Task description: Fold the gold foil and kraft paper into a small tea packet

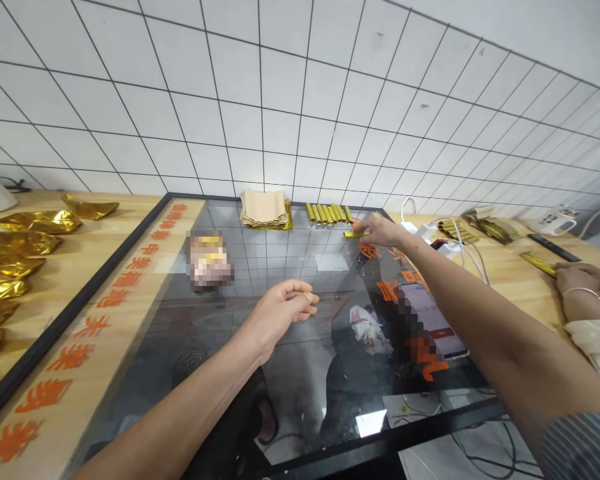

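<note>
My right hand reaches far across the glass tabletop and pinches a small folded gold foil piece, just in front of a row of several folded gold pieces lined up at the table's far edge. My left hand hovers over the middle of the glass with its fingers loosely curled and thumb against the fingertips; whether anything small sits between them I cannot make out. A stack of tan paper sheets on gold foil lies left of the row.
Crumpled gold foil pieces lie on the wooden bench at left. Another person's hand with a bracelet rests at right near gold pieces, white cables and a mug. A phone lies on the glass. A white tiled wall stands behind.
</note>
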Tool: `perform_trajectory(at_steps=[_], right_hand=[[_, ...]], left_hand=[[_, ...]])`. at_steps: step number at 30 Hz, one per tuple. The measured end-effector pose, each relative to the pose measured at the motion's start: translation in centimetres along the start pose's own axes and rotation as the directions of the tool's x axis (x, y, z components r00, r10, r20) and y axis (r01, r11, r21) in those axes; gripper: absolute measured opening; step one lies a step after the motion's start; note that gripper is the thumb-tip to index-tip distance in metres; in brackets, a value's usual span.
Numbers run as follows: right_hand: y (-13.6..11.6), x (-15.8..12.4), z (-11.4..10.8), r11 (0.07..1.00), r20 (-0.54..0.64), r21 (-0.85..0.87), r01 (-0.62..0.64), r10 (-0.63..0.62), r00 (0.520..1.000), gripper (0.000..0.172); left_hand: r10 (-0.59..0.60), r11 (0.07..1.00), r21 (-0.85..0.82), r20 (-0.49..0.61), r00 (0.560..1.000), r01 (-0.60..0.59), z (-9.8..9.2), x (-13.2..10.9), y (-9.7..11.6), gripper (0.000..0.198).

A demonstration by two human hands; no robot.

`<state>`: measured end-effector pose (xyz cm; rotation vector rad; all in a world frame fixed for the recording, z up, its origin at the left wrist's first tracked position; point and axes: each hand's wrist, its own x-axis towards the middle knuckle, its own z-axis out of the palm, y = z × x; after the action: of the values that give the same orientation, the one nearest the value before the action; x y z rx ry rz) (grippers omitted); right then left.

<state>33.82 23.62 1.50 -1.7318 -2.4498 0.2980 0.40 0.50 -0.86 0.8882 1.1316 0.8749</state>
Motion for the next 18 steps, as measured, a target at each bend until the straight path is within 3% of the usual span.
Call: perform_trajectory(at_steps=[4,8,11,14,18], right_hand=[[-0.4,-0.4,-0.1,0.997,0.069,-0.076,0.022,-0.017,0.997,0.027],[-0.6,-1.6,0.2,0.993,0.03,-0.121,0.001,0.003,1.0,0.024],[-0.3,-2.4,0.4,0.981,-0.101,-0.158,-0.111,0.096,0.99,0.037],[0.1,-3.2,0.4,0.952,-0.235,-0.151,-0.266,0.227,0.945,0.055],[-0.1,-4.6,0.7,0.939,-0.23,-0.095,-0.332,0.304,0.925,0.055]], left_hand=[[0.011,1.0,0.009,0.001,1.0,-0.011,-0.1,0.1,-0.1,0.022],[0.038,0.998,0.044,0.012,0.999,-0.038,0.0,0.1,-0.2,0.024],[0.053,0.996,0.077,0.014,0.998,-0.054,0.1,0.1,-0.3,0.023],[0.063,0.994,0.093,0.01,0.998,-0.064,0.2,0.3,-0.4,0.025],[0.075,0.994,0.084,0.015,0.997,-0.076,0.2,0.4,-0.7,0.026]])
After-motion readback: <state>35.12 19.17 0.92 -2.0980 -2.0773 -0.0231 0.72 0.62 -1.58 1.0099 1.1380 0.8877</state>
